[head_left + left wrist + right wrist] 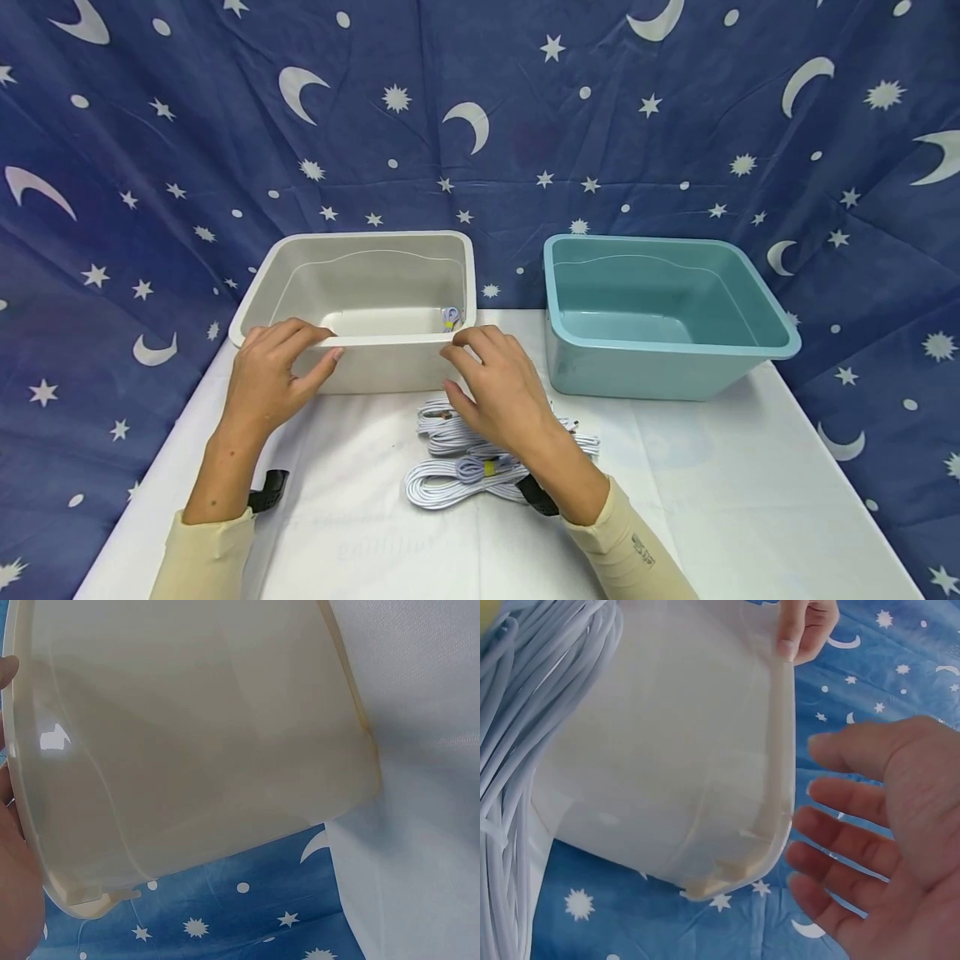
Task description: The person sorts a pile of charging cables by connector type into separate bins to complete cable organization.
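Observation:
My left hand grips the front rim of a light grey plastic bin, with fingers over the edge and thumb on the outer face. That same hold shows at the top of the right wrist view. Near the bin's front right corner, my right hand is spread, with fingertips right at the rim and thumb apart from it. Inside the bin, at the right, lies a small tied cable bundle. Several coiled white cables, one with a yellow tag, lie on the table beneath my right hand and partly hidden by it.
A teal bin stands to the right of the grey one, with a gap between them. Both stand at the back of a table with a white cloth. Behind them hangs a blue curtain with moons and stars.

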A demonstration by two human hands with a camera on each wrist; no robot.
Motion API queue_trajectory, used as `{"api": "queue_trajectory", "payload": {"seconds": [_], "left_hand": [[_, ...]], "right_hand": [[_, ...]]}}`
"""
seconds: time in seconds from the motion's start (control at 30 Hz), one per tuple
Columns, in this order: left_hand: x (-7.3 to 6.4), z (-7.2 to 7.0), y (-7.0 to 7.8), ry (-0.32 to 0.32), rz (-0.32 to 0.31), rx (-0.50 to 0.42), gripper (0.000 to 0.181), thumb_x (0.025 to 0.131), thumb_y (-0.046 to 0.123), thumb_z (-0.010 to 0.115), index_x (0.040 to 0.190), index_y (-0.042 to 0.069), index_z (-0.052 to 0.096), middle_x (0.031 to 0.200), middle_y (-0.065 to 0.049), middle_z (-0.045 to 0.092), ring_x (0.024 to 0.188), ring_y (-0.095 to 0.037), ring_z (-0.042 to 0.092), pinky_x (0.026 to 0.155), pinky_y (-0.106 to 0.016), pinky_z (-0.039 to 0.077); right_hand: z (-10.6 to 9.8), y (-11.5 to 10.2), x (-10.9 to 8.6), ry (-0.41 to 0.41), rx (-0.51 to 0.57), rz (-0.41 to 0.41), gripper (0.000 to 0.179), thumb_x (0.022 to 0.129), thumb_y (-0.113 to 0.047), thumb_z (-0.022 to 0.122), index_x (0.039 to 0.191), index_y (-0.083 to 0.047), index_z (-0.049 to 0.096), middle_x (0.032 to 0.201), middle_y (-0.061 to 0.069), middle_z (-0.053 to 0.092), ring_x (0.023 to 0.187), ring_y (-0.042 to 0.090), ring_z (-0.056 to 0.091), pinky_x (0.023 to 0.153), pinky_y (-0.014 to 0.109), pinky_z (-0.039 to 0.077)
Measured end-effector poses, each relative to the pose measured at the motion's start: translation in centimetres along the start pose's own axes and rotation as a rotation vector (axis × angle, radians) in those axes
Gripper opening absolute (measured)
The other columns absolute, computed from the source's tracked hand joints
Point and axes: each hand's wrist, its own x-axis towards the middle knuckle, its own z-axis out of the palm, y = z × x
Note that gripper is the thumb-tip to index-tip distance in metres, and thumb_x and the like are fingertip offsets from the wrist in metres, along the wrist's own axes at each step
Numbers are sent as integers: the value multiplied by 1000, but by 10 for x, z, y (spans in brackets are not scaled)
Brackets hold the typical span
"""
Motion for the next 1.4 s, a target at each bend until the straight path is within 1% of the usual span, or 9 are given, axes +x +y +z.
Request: {"api": "queue_trajectory", "payload": {"seconds": [0.4, 0.57, 0.67, 0.77, 0.87, 1.0, 1.1, 1.23, 1.4], "left_hand": [[0, 0, 1, -6, -7, 0, 25, 87, 35, 74, 101, 15, 75, 95, 0, 70, 88, -24, 66, 78, -42, 40], [0, 0, 2, -9, -5, 2, 25, 87, 35, 74, 102, 15, 75, 95, 0, 70, 88, -24, 66, 78, -42, 40], [0, 0, 2, -9, -5, 3, 26, 87, 35, 74, 102, 14, 75, 95, 0, 70, 88, -24, 66, 78, -42, 40], [0, -1, 3, -10, -7, 3, 25, 87, 35, 74, 102, 14, 75, 95, -1, 70, 88, -24, 66, 77, -42, 40], [0, -1, 3, -7, -8, 0, 25, 87, 34, 74, 102, 14, 75, 95, -1, 70, 88, -24, 66, 75, -41, 39], [0, -1, 3, -6, -8, -4, 25, 87, 34, 74, 101, 15, 75, 94, 0, 70, 88, -24, 66, 76, -41, 39], [0, -1, 3, -13, -14, -4, 25, 87, 34, 74, 102, 15, 75, 95, 0, 70, 88, -24, 66, 78, -41, 39], [0, -2, 3, -16, -19, -1, 24, 87, 34, 74, 102, 15, 75, 95, 0, 70, 89, -24, 66, 78, -41, 40], [0, -3, 3, -17, -15, 5, 25, 87, 35, 74, 103, 15, 75, 95, 0, 70, 88, -23, 66, 77, -41, 39]], "right_hand": [[-3, -8, -21, -114, 2, -23, 29, 86, -24, 73, 114, -14, 68, 110, -1, 61, 98, 19, 56, 79, 32, 48], [-3, -11, -30, -186, -39, -43, 21, 85, -27, 75, 101, -16, 68, 99, -4, 61, 87, 17, 57, 73, 31, 48], [-5, -13, -34, -288, -87, -44, 21, 81, -30, 78, 92, -17, 66, 87, -6, 59, 79, 17, 58, 68, 31, 48], [-7, -17, -37, -427, -126, -43, 26, 77, -32, 82, 89, -17, 65, 81, -7, 59, 75, 16, 60, 65, 32, 49], [-7, -19, -41, -556, -144, -32, 24, 73, -27, 84, 86, -18, 65, 79, -6, 60, 73, 16, 60, 63, 34, 51], [-4, -22, -47, -654, -163, -14, 23, 67, -16, 83, 81, -20, 65, 77, -6, 60, 70, 15, 60, 60, 35, 51], [-1, -25, -49, -665, -189, -15, 24, 66, -9, 82, 81, -19, 66, 78, -5, 62, 72, 16, 62, 61, 34, 52], [4, -30, -52, -636, -260, -39, 23, 68, -4, 80, 84, -17, 69, 81, -3, 66, 74, 18, 64, 63, 33, 54], [11, -34, -54, -593, -341, -60, 22, 68, -7, 83, 82, -17, 69, 80, -2, 68, 72, 17, 64, 61, 32, 54]]}}
